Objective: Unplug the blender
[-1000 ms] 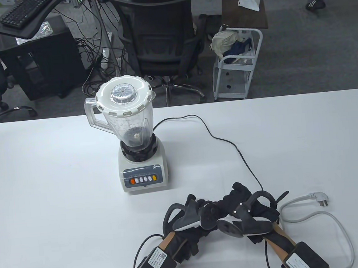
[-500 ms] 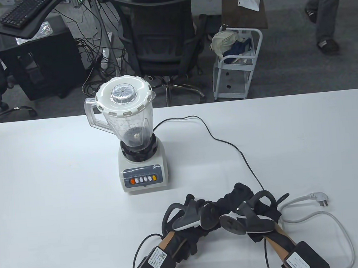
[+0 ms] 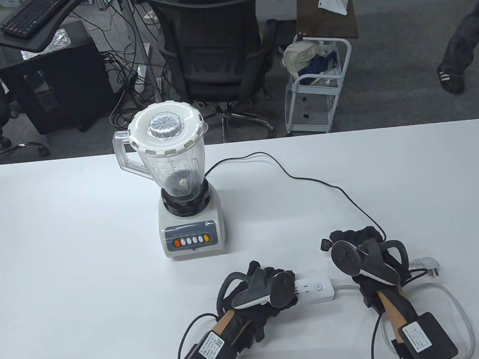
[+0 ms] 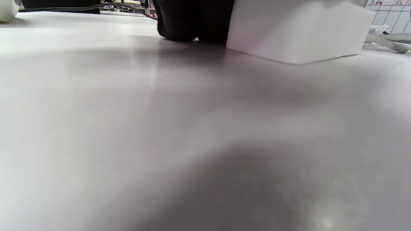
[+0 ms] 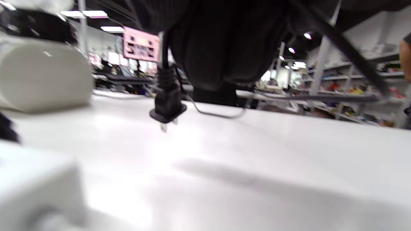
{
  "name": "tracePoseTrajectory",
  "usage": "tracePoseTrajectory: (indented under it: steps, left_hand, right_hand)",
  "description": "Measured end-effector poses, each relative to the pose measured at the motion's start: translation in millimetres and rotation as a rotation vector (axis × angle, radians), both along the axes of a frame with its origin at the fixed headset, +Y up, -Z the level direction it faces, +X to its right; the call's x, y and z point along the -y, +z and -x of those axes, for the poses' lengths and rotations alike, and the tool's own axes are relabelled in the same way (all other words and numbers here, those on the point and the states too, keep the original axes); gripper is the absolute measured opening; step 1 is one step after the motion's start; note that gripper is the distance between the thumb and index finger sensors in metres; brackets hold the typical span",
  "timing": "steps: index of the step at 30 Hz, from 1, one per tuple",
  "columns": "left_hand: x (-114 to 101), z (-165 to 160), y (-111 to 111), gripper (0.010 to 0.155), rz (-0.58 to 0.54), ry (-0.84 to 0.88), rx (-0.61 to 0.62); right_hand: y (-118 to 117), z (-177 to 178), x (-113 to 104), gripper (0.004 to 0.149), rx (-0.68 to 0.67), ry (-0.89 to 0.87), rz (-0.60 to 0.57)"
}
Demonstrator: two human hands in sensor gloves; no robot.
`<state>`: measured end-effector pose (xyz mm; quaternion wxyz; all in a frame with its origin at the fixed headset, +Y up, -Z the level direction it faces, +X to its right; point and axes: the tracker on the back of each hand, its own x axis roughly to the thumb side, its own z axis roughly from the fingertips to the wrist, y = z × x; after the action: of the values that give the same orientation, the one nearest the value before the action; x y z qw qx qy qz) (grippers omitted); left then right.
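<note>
The white blender (image 3: 185, 201) with a clear jar stands at the table's left middle. Its black cord (image 3: 306, 180) runs right to my right hand (image 3: 354, 243). That hand grips the black plug (image 5: 166, 102), which hangs free above the table with its prongs bare; it also shows in the table view (image 3: 325, 245). The white power strip (image 3: 316, 288) lies on the table with empty sockets. My left hand (image 3: 270, 288) holds the strip's left end down; in the left wrist view the strip (image 4: 295, 32) sits beside my fingers (image 4: 192, 19).
The strip's white cable (image 3: 456, 307) loops at the right, ending in a white three-pin plug (image 3: 429, 265) near my right hand. The white table (image 3: 64, 287) ends at its far edge, with an office chair (image 3: 215, 51) and a cart (image 3: 315, 93) beyond.
My right hand has pulled the black plug out of the power strip and moved right and away. The strip's top is now uncovered. My left hand has stayed on the strip.
</note>
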<state>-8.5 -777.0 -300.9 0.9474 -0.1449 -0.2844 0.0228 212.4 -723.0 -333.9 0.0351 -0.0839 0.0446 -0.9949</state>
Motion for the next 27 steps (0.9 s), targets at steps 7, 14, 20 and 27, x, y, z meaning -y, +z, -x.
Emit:
tracePoseTrajectory:
  steps: [7,14,20,27]
  left_hand:
    - [0.3,0.6,-0.3,0.073,0.001,0.009,0.002]
    - [-7.9,-4.6,-0.5,0.076,-0.044,-0.077,0.037]
    - [-39.2,9.5,-0.6,0.080,-0.135,0.019,-0.008]
    - [-75.6,79.5,9.2,0.082,-0.275,0.091,-0.150]
  right_hand:
    - [-7.9,-25.2,24.0,0.048,0.094,0.026,0.092]
    - [1.0,-30.1,15.9,0.060,0.051,-0.142,0.086]
    - [13.9,-29.4,9.7,0.064,0.024,-0.081,0.031]
    - [24.5,-29.0,-1.8,0.072,-0.024,-0.100,-0.029]
